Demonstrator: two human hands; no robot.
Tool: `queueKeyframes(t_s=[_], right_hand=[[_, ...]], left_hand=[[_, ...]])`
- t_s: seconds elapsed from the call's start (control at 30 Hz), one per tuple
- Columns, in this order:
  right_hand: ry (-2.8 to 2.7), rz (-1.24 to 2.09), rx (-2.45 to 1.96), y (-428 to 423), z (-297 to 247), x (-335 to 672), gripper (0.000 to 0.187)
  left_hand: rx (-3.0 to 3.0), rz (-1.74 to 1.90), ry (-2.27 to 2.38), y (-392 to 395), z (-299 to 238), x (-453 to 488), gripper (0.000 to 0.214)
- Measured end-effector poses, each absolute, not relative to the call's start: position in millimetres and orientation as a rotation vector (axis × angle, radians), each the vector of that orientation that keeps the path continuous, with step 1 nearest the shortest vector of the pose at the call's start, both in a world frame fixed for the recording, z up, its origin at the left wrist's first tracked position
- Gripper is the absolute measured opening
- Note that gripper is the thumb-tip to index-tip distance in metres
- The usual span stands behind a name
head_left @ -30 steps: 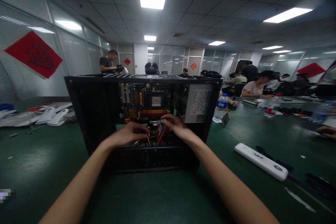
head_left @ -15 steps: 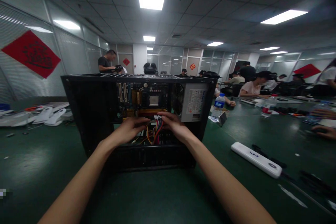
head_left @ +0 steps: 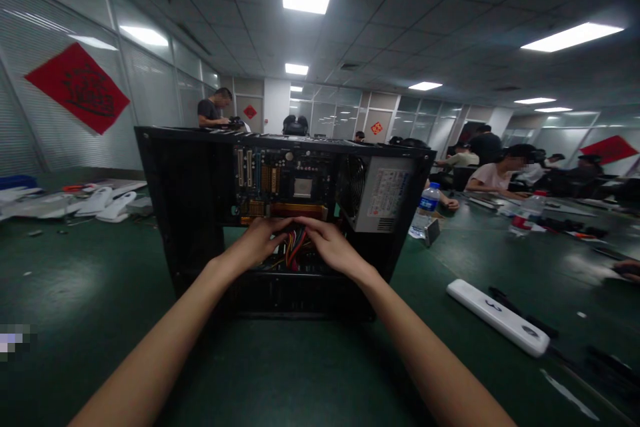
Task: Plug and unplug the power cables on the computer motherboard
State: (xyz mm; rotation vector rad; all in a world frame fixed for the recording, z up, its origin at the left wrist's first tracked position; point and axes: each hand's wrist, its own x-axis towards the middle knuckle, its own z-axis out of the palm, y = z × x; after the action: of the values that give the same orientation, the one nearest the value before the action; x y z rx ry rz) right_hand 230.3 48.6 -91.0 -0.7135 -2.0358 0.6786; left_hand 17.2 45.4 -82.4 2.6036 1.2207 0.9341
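Left hand (head_left: 260,241) and right hand (head_left: 327,245) pinch the red, yellow and black wire bundle (head_left: 295,248) at the green motherboard (head_left: 280,180), a plugging-in stage, probably wanting a straight, even push.

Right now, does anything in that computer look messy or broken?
Nothing looks broken. The case has its side off, so the board shows. A loose bunch of red, yellow and orange wires sticks out between the left hand and right hand. White covers lie scattered on the table, far left.
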Motion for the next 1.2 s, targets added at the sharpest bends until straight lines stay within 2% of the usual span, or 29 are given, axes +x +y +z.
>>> queueKeyframes(t_s=[0.17, 0.27, 0.33, 0.47, 0.6, 0.67, 0.97, 1.2], right_hand=[[-2.359, 0.178, -0.815, 44, -89, 236, 0.057], [-2.408, -0.173, -0.979, 38, -84, 232, 0.053], [-2.404, -0.26, -1.032, 35, -82, 226, 0.05], [-2.439, -0.117, -1.153, 40, -84, 216, 0.045], [-2.472, 0.09, -1.337, 53, -92, 219, 0.039], [-2.469, 0.14, -1.385, 57, -93, 221, 0.037], [-2.429, 0.188, -1.416, 52, -87, 221, 0.035], [-2.482, 0.125, -1.455, 48, -84, 220, 0.037]], left_hand=[[2.634, 0.878, 1.148, 40, -81, 21, 0.043], [2.678, 0.877, 1.153, 37, -82, 23, 0.043], [2.691, 0.875, 1.198, 37, -84, 23, 0.044], [2.602, 0.918, 1.289, 40, -89, 17, 0.043], [2.573, 0.921, 1.402, 45, -92, 12, 0.018], [2.602, 0.897, 1.436, 47, -89, 12, 0.014], [2.855, 0.328, 1.607, 61, -63, 28, 0.02], [2.958, 0.413, 1.565, 69, -74, 27, 0.018]])
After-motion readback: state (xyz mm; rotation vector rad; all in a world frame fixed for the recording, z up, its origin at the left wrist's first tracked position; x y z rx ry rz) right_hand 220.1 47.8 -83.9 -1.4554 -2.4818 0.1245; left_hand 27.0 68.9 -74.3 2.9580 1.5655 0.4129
